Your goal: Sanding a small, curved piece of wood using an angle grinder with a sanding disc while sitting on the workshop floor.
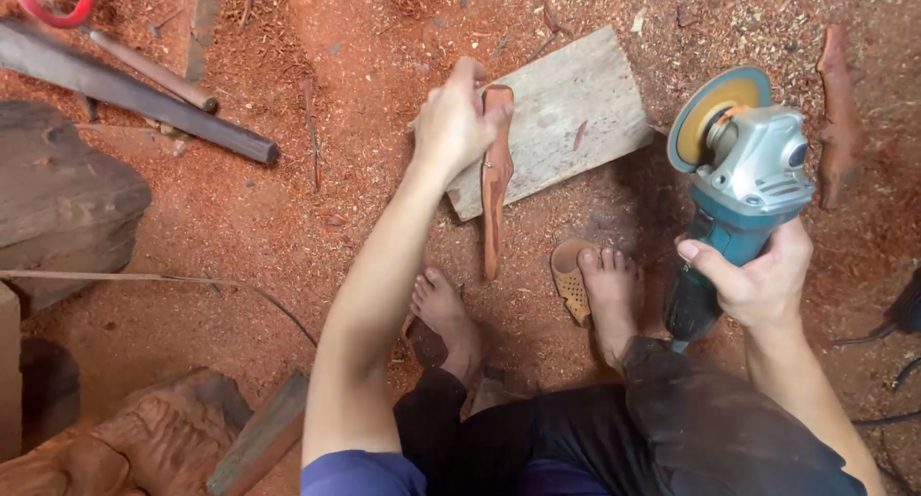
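Note:
My left hand [459,124] grips the upper end of a long, narrow reddish carved wood piece [493,203], held upright over a grey plank [576,112] lying on the sawdust floor. My right hand [758,280] holds a teal and grey angle grinder [746,175] by its body, its yellow disc [712,112] pointing up and away, well to the right of the wood piece. My bare feet [604,295] rest on the sawdust below the plank, one beside a tan sandal [570,277].
Red sawdust covers the ground. A dark metal bar [144,98] and a thinner rod lie at top left. Rough wood blocks [58,199] sit at left, carved wood at bottom left. Another reddish wood piece [837,112] lies at the right. Cables trail at the right edge.

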